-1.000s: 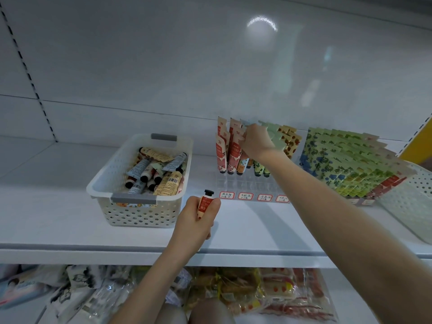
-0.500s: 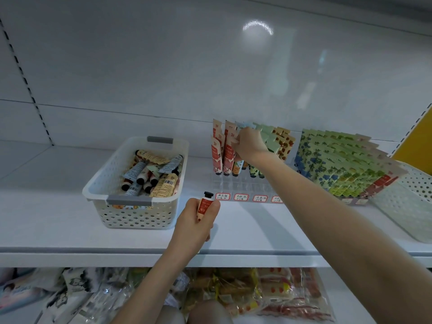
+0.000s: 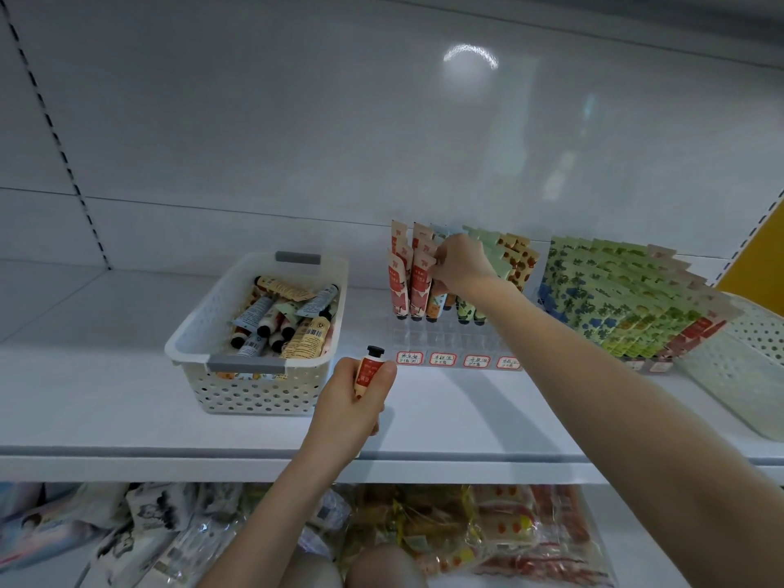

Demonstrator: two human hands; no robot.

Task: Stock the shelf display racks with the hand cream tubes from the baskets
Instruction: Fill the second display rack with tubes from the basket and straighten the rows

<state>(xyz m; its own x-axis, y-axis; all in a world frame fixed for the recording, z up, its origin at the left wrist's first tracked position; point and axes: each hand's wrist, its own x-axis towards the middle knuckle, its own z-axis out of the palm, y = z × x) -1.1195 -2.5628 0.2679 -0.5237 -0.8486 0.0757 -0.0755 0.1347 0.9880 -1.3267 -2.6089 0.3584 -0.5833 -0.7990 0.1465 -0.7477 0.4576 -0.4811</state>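
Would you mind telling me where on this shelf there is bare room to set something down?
The widest bare shelf lies left of the white basket. A strip runs in front of the clear rack, under the right arm. Crowded: the right end, where the full rack sits beside a second basket.

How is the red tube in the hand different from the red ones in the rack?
The small red tube with a black cap points cap up; the red tubes in the clear plastic rack stand cap down. The small tube sits alone in the left hand's grip; the rack tubes stand in rows, the right hand pinching one. Both are red.
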